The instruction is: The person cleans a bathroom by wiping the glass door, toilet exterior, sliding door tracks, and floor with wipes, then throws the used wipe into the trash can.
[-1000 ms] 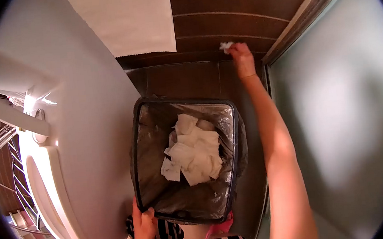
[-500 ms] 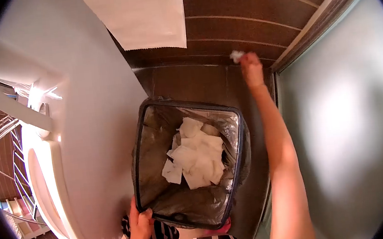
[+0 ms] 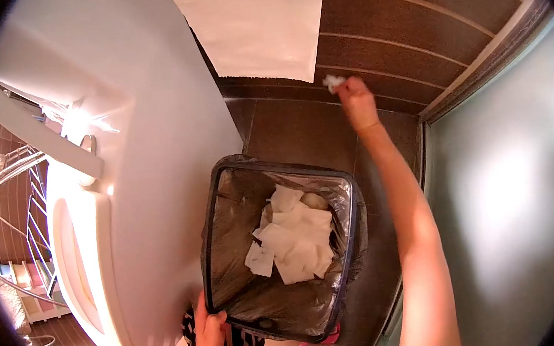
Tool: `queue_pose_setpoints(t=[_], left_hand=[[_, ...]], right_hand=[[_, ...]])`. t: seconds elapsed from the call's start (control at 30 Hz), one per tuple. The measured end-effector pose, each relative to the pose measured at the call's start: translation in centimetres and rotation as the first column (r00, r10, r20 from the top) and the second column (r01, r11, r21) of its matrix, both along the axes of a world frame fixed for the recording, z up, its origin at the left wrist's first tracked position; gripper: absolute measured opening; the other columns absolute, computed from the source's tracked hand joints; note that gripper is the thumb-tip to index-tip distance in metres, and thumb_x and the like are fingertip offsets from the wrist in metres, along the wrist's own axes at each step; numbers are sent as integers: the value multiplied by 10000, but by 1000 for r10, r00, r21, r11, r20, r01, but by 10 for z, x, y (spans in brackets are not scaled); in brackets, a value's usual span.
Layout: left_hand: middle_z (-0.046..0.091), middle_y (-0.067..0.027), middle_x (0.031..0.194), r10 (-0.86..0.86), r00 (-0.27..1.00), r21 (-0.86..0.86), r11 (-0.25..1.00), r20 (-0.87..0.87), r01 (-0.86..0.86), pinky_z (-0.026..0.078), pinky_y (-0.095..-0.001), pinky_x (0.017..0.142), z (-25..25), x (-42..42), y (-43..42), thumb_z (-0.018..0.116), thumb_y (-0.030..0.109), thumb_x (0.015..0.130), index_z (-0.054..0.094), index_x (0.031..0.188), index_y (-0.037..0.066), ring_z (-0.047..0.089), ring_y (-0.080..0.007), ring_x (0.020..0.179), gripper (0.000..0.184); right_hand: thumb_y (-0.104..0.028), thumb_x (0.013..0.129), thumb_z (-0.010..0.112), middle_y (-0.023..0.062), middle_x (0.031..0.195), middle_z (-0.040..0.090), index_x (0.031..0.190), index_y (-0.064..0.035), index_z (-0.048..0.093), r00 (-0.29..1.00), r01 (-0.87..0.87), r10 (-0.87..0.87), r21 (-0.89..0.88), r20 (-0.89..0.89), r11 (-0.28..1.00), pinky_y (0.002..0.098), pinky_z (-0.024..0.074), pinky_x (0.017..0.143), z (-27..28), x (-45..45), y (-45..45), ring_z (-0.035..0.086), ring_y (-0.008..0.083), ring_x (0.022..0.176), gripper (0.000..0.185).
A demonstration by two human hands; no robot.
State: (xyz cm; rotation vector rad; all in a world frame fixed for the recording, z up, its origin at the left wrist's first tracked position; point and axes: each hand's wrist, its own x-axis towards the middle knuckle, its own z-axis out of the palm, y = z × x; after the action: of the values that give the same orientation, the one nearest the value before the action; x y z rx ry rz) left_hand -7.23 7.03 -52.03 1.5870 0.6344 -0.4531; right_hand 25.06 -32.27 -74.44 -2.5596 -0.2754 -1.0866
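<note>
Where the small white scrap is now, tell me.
In the head view, the small white scrap is held by the right hand, upper right of centre, beside the lower right corner of the hanging white sheet.

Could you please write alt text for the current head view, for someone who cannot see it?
A person's left hand grips the near-left corner of a plastic-lined bin with white paper-like pieces inside, while the right hand holds a small white scrap beyond the bin, with a brown wall behind. A frosted panel stands on the right.
</note>
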Motion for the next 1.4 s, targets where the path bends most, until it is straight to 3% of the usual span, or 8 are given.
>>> queue_pose_setpoints(t=[0.3,0.43,0.47,0.83,0.9,1.07,1.17,1.4], left_hand=[[540,-39,969,-124,992,163,979,23,118,387,-234,647,-17,-10,16,436,103,822,338,1383,0,444,-90,758,578],[543,-73,1093,-81,997,103,991,-11,82,416,-267,792,5,3,1,441,94,814,330,1378,-36,480,-136,908,589],[538,-89,1153,-43,995,75,996,-92,50,415,-276,856,8,6,-1,440,89,814,322,1382,-44,486,-154,974,595],[502,-121,1277,73,994,-17,997,-77,-74,375,-309,993,13,1,-12,419,33,750,313,1400,-48,492,-208,1143,663],[633,-77,1060,-239,935,422,900,263,111,491,-230,652,-3,-20,-4,490,109,890,481,1336,14,608,-139,764,456],[555,-81,1248,-70,993,280,955,-99,95,438,-262,850,6,-26,-1,469,147,879,349,1431,9,530,-169,1057,582],[548,-94,1263,-12,997,177,984,74,-2,424,-286,917,-3,-29,8,461,169,906,348,1433,12,522,-182,1120,561],[505,-136,1284,441,897,-8,897,-30,-441,371,-329,1009,-20,-25,10,427,18,704,315,1400,-55,500,-244,1154,709]], right_hand=[[-22,733,738,77,734,577,821,-54,678,871,-12,-83,190,484,982,344,468,500,153,2,19,568,230,637,111],[-28,779,655,128,828,606,882,-76,685,998,-27,21,-118,-58,993,372,534,666,28,10,26,616,283,822,117],[4,787,612,137,919,627,938,-76,691,916,6,139,360,-376,933,387,536,713,-17,12,33,624,298,905,188],[1,665,661,112,885,663,839,-97,727,876,-56,154,221,-457,974,385,552,723,-117,32,105,655,300,825,210],[-61,673,672,111,864,655,853,-113,732,741,-379,477,292,-474,878,386,543,741,-116,12,127,649,301,833,196],[-117,861,560,129,1027,680,899,-22,705,303,63,904,953,-302,298,286,496,819,-51,1,99,621,160,1009,178],[-9,789,603,145,1054,682,922,-36,713,682,-182,330,286,-653,941,333,536,786,-73,47,96,667,249,922,175],[22,716,615,129,946,692,940,-60,714,610,-354,550,425,-571,833,366,542,776,-66,127,186,664,285,881,258]])
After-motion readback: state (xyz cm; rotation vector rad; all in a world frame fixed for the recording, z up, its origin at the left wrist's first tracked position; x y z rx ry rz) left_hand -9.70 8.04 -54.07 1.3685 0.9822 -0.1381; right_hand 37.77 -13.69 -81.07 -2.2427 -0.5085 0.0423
